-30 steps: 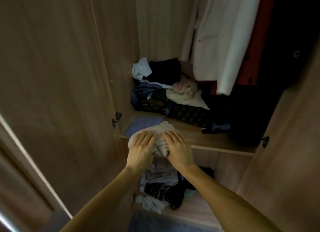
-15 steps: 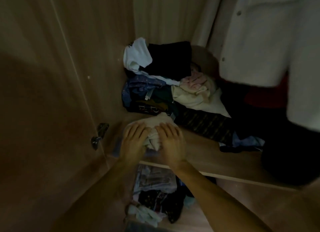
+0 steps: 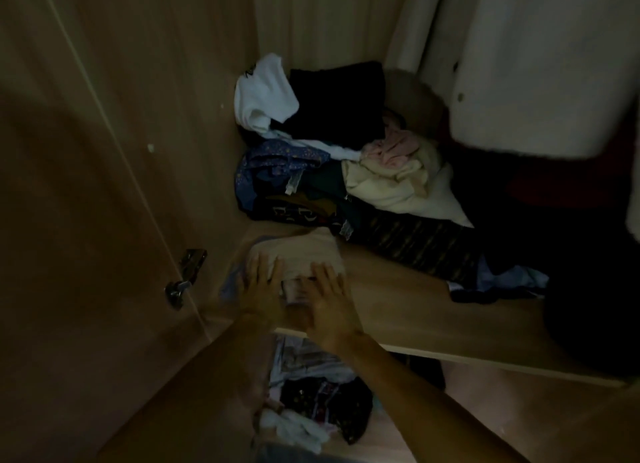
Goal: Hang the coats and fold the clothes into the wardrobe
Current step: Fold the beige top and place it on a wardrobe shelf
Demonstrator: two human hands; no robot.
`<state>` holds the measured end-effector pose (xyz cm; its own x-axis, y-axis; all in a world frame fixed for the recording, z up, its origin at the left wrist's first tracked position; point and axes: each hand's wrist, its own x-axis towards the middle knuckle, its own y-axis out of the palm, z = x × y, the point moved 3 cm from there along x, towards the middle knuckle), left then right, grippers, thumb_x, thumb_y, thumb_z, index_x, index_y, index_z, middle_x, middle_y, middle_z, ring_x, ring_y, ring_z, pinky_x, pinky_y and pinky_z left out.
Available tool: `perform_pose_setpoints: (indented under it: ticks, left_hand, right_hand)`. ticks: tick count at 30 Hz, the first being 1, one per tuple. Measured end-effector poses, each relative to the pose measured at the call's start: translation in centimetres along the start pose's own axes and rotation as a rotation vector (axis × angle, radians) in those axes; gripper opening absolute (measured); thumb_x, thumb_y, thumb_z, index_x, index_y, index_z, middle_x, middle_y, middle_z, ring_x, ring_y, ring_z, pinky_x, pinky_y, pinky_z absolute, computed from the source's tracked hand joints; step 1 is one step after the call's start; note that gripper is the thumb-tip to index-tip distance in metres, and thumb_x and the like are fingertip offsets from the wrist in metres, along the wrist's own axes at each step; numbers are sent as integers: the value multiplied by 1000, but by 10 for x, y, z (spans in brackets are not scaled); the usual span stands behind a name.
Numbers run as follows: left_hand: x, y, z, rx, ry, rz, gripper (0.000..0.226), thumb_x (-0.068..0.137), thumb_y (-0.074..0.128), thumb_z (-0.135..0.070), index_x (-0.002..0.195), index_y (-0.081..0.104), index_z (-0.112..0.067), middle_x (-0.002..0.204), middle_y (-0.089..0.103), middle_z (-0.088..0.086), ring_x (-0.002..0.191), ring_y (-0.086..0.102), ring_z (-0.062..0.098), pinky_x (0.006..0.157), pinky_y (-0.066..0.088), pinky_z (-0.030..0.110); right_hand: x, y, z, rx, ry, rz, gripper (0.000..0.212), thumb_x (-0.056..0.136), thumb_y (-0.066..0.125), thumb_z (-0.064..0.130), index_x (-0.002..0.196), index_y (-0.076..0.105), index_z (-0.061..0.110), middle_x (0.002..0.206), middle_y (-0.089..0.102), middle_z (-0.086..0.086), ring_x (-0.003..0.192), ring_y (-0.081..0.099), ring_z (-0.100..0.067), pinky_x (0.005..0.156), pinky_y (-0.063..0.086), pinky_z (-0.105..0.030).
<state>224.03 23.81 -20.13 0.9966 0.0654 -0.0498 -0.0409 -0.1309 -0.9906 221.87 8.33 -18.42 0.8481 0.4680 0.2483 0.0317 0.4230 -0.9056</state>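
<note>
A folded beige garment [image 3: 298, 254] lies on the wooden wardrobe shelf [image 3: 398, 300], at its front left corner. My left hand [image 3: 259, 289] and my right hand [image 3: 329, 300] lie side by side on its near edge, fingers straight, pressing it. Behind it a pile of clothes [image 3: 311, 171] fills the back left of the shelf: white, black, blue patterned, cream and pink pieces. A white coat [image 3: 540, 67] hangs at the upper right.
The wardrobe's left wall carries a metal hinge [image 3: 183, 279]. Dark hanging clothes [image 3: 588, 254] fill the right side of the shelf. Below the shelf, a lower compartment holds more crumpled clothes [image 3: 318, 407].
Both hands pushed the folded beige garment further back onto the shelf, and the camera moved closer into the wardrobe. The fingers now lie flatter on the garment.
</note>
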Motion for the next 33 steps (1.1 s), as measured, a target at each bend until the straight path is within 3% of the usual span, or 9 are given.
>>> perform_pose_setpoints:
  ticks: [4, 6, 10, 15, 19, 21, 27, 33]
  left_hand:
    - [8, -23, -9, 16, -14, 69, 87, 93, 41, -55, 146, -19, -21, 154, -24, 3, 143, -18, 34, 114, -7, 56]
    - [3, -34, -17, 1, -14, 41, 86, 92, 47, -52, 149, -11, -23, 156, -17, 3, 144, -14, 32, 114, -7, 51]
    - [-25, -55, -33, -11, 48, -138, 66, 91, 31, -41, 151, 17, -16, 158, 13, 9, 145, 9, 27, 116, 0, 39]
    - [-84, -88, -63, -63, 35, -228, 53, 98, 29, -31, 148, 25, -16, 154, 25, 12, 142, 21, 27, 115, 8, 38]
    - [-158, -113, -88, -267, 107, -412, 64, 88, 23, -44, 129, 55, -7, 135, 52, 18, 126, 45, 31, 108, 26, 40]
    - [-199, -120, -99, -258, 135, -441, 71, 86, 17, -52, 120, 62, -10, 128, 58, 15, 121, 49, 31, 104, 31, 42]
    - [-304, -114, -121, -165, 187, -349, 59, 93, 23, -52, 127, 58, -19, 131, 58, 10, 130, 43, 30, 106, 31, 47]
    - [-375, -98, -143, -180, 246, -313, 54, 98, 29, -49, 142, 40, -20, 148, 40, 7, 140, 29, 25, 112, 21, 45]
  right_hand:
    - [8, 0, -3, -25, 47, 117, 76, 88, 56, 38, 150, 19, 16, 157, -11, -12, 144, -12, -33, 115, -9, -47]
    - [10, -8, -3, -9, 56, 104, 75, 91, 56, 37, 151, 14, 19, 156, -13, -10, 144, -12, -29, 114, -13, -41]
    - [-4, -39, 14, 66, 55, 16, 64, 97, 48, 34, 150, 16, 17, 157, 2, -8, 146, 0, -24, 108, -16, -28]
    - [-42, -93, 26, 42, 53, -22, 59, 98, 45, 30, 149, 22, 12, 157, 15, -12, 145, 7, -26, 118, 4, -36]
    - [-94, -141, 42, 100, 56, -142, 52, 99, 26, 33, 142, 37, 8, 149, 35, -14, 141, 24, -30, 116, 19, -41]
    - [-128, -157, 51, 132, 58, -182, 54, 97, 24, 38, 140, 42, 10, 144, 43, -12, 137, 32, -28, 113, 26, -40]
    - [-226, -171, 57, 154, 83, -229, 43, 101, 40, 30, 139, 44, 10, 143, 44, -11, 139, 28, -29, 112, 28, -39]
    - [-314, -180, 73, 216, 121, -304, 40, 100, 42, 32, 130, 53, 8, 130, 56, -9, 119, 52, -25, 99, 43, -42]
